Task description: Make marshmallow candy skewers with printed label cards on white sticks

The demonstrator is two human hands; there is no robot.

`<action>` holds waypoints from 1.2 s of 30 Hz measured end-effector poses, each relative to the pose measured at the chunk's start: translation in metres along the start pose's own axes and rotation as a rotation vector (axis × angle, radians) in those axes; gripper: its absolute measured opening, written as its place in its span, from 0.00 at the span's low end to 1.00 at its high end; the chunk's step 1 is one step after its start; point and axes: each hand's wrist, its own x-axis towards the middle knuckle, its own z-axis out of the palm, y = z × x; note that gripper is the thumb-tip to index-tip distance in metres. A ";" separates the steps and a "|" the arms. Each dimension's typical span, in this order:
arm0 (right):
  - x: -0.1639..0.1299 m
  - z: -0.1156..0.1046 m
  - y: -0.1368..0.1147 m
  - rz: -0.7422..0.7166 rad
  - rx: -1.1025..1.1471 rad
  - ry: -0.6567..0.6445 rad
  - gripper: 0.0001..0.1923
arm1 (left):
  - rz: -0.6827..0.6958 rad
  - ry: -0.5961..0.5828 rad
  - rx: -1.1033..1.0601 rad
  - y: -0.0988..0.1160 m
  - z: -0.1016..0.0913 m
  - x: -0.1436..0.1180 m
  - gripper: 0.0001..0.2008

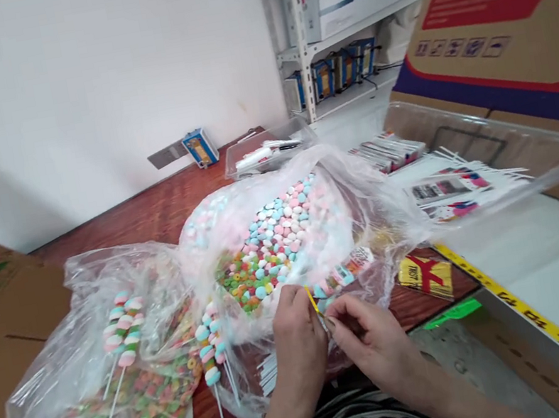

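Pinched between the fingertips of both the left hand (294,329) and right hand (369,333), a thin yellow twist tie (312,302) sits at the wooden table's (150,213) front edge, touching the clear plastic bag of pastel candies (283,230).

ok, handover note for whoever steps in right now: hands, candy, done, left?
Left hand and right hand: together pinching a thin yellow stick at the mouth of the open candy bag.
Loose candies sit in that bag on the wooden table.
Done: finished candy skewers lie in the bag at left, a few more beside the left hand.
Left: plenty of loose candy; blank sticks by the left wrist.
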 end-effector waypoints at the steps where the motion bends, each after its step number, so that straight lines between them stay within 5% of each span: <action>1: 0.004 0.007 0.003 0.033 0.032 0.013 0.06 | 0.011 0.021 0.049 -0.001 -0.001 -0.002 0.11; 8: 0.014 0.022 0.016 0.277 0.236 0.019 0.06 | 0.067 0.128 0.090 -0.013 0.000 -0.012 0.07; 11: 0.017 0.022 0.017 0.294 0.251 0.020 0.07 | 0.088 0.206 0.052 -0.015 0.004 -0.011 0.08; 16: 0.020 0.024 0.019 0.268 0.214 0.048 0.09 | 0.114 0.175 -0.010 -0.014 0.002 -0.012 0.10; 20: 0.021 0.022 0.016 0.221 0.140 0.077 0.08 | -0.183 0.114 -0.310 -0.013 0.000 -0.010 0.05; 25: 0.025 0.021 0.020 0.129 0.044 0.081 0.07 | -0.587 -0.020 -1.076 -0.012 0.005 -0.004 0.10; 29: 0.028 0.019 0.028 0.061 0.000 0.095 0.06 | -0.732 -0.043 -1.375 -0.010 0.003 -0.001 0.14; 36: 0.029 0.011 0.021 -0.085 -0.001 0.003 0.09 | -0.768 -0.057 -1.506 -0.010 0.002 0.000 0.14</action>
